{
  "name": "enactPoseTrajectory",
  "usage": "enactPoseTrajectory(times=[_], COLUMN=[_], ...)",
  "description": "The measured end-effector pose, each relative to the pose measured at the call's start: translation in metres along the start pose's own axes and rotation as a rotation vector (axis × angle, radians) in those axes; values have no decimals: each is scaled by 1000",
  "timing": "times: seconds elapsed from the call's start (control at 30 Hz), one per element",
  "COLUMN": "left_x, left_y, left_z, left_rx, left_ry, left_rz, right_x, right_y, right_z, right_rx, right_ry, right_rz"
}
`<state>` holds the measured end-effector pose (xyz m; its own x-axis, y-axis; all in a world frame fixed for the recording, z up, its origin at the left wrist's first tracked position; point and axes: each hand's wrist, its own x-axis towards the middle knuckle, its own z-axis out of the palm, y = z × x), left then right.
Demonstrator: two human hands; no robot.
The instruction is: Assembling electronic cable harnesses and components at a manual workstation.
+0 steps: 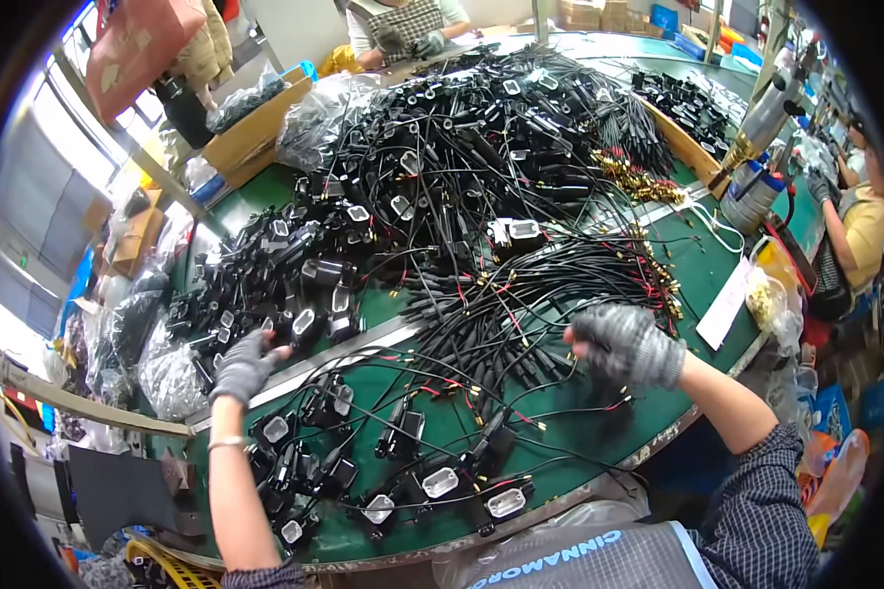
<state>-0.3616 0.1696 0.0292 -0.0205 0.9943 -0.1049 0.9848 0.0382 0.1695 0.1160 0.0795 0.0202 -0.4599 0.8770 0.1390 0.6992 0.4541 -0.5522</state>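
My left hand [245, 367], in a grey knit glove with bare fingertips, is over the table at the left, thumb and forefinger apart. Nothing shows between them. Close to it lie black plastic housings with clear oval windows [303, 322]. My right hand [627, 346], gloved alike, hovers at the right end of a bundle of black cables [550, 285]. Its fingers are bent and smeared by motion, so I cannot tell whether it holds anything. More housings with cable tails [440, 482] lie spread along the near edge, between my forearms.
A large heap of black cabled parts [462, 128] covers the far middle of the green table [599, 442]. A power screwdriver [756, 128] hangs at right, above a metal can [753, 196]. A white paper strip [725, 304] lies nearby. Co-workers sit across and at right.
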Motion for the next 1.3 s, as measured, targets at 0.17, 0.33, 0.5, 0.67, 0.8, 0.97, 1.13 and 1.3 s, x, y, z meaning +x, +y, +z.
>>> enactPoseTrajectory(times=[0.17, 0.33, 0.5, 0.67, 0.8, 0.97, 1.13, 1.3], left_x=[36, 10, 0, 25, 55, 46, 23, 22], left_y=[41, 57, 45, 26, 16, 48, 40, 38], left_z=[58, 55, 35, 55, 65, 41, 63, 67], left_rx=[455, 345, 127, -156, -238, -322, -107, -478], left_ry=[64, 197, -61, 366, 146, -155, 265, 282], left_rz=[97, 64, 121, 44, 190, -140, 151, 32], right_x=[54, 96, 68, 16, -26, -20, -3, 19], right_y=[26, 24, 13, -18, -4, -12, -17, -19], right_z=[35, 51, 10, -26, 8, 31, 48, 61], right_rx=[-314, -468, -559, -468, -484, -403, -222, -231], right_ry=[266, 115, -127, -683, -368, 11, 45, -213], right_rz=[-93, 92, 67, 117, -19, -116, -47, -69])
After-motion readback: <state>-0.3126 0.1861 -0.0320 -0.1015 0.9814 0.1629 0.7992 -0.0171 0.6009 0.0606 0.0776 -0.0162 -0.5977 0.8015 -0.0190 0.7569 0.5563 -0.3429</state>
